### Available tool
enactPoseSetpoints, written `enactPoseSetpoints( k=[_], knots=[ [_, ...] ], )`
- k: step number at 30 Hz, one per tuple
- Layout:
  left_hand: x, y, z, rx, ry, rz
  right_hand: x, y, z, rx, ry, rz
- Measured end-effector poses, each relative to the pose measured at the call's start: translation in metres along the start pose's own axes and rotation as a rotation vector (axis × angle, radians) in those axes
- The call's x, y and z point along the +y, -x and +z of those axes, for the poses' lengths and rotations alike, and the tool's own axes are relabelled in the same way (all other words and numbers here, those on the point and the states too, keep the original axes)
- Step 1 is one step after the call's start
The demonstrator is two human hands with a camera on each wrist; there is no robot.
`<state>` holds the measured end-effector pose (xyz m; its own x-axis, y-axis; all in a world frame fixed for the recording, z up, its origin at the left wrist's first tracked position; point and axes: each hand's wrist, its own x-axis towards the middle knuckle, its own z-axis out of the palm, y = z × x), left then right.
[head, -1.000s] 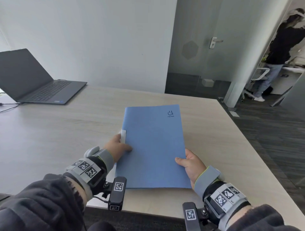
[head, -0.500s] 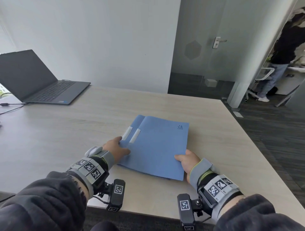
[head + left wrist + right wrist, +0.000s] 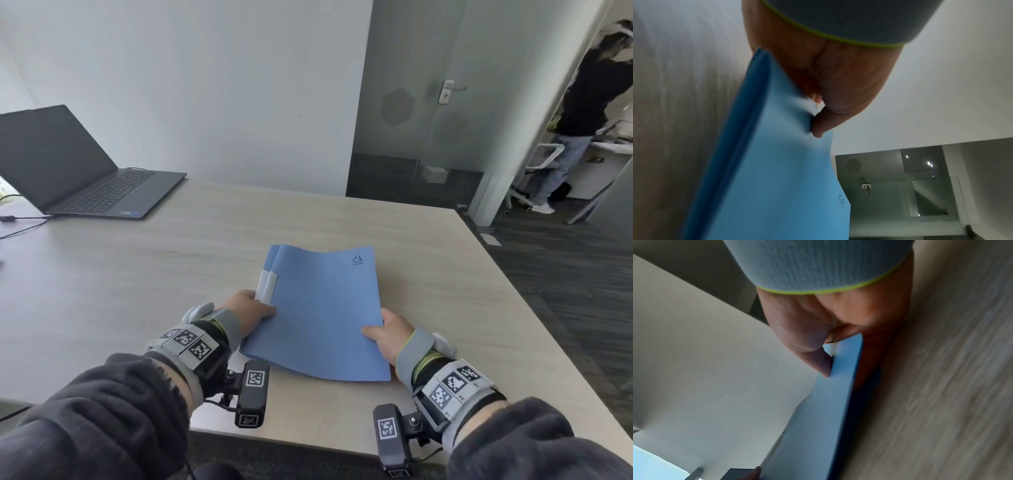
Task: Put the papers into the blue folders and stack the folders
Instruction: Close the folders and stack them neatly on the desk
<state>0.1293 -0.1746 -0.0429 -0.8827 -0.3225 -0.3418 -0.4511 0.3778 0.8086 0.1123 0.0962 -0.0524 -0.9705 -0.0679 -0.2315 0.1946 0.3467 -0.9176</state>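
The head view is bright, evenly daylit and sharp, though its straight lines bow near the edges. Both wrist views are softer: the desk (image 3: 941, 386) grain smears into streaks, and the blue folders (image 3: 777, 178) blur at the edge near the thumb.

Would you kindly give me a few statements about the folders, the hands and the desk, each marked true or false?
1. Both hands hold the blue folders: the left hand at the left edge, the right hand at the right edge. True.
2. The two folders are squared up edge to edge. False: the lower one peeks out at the far left, showing two white spine labels.
3. An open laptop sits at the far left of the table. True.
4. Loose papers lie on the table beside the folders. False: none show.
5. The laptop screen displays a document. False: it is dark.
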Motion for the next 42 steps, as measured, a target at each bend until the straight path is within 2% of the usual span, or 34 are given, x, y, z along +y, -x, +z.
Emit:
enactPoseSetpoints(
  k=[3,6,9,12,15,17,20,23,27,35,39,42],
  knots=[
    [-0.004,-0.002,0.005,0.018,0.149,0.02,0.002,0.002,-0.005,0.027,0.058,-0.019],
    [0.001,0.007,0.009,0.034,0.301,0.12,0.002,0.004,-0.012,0.093,0.013,-0.054],
    [0.013,0.024,0.01,0.008,0.517,0.219,-0.001,0.004,-0.019,0.137,-0.181,-0.132],
    [0.025,0.038,0.009,-0.053,0.619,0.333,-0.005,0.004,-0.023,0.021,-0.458,-0.13],
    [0.03,0.042,0.006,-0.065,0.532,0.424,-0.008,0.002,-0.03,0.046,-0.463,-0.236],
    [0.031,0.043,0.004,-0.053,0.362,0.447,-0.011,0.002,-0.033,0.097,-0.443,-0.304],
    [0.031,0.046,0.003,0.011,0.14,0.462,-0.014,0.003,-0.033,0.147,-0.435,-0.336],
    [0.032,0.05,0.005,0.063,0.071,0.492,-0.009,0.002,-0.031,0.173,-0.425,-0.348],
    [0.023,0.047,0.01,0.042,0.045,0.483,-0.002,0.003,-0.03,0.168,-0.337,-0.356],
    [0.012,0.038,0.022,-0.028,-0.064,0.387,0.012,-0.002,-0.029,0.166,-0.321,-0.293],
    [0.015,0.034,0.028,0.037,-0.006,0.302,0.012,-0.005,-0.028,0.174,-0.243,-0.259],
    [0.017,0.03,0.031,0.019,0.043,0.206,0.013,-0.009,-0.027,0.236,-0.19,-0.189]
  ],
)
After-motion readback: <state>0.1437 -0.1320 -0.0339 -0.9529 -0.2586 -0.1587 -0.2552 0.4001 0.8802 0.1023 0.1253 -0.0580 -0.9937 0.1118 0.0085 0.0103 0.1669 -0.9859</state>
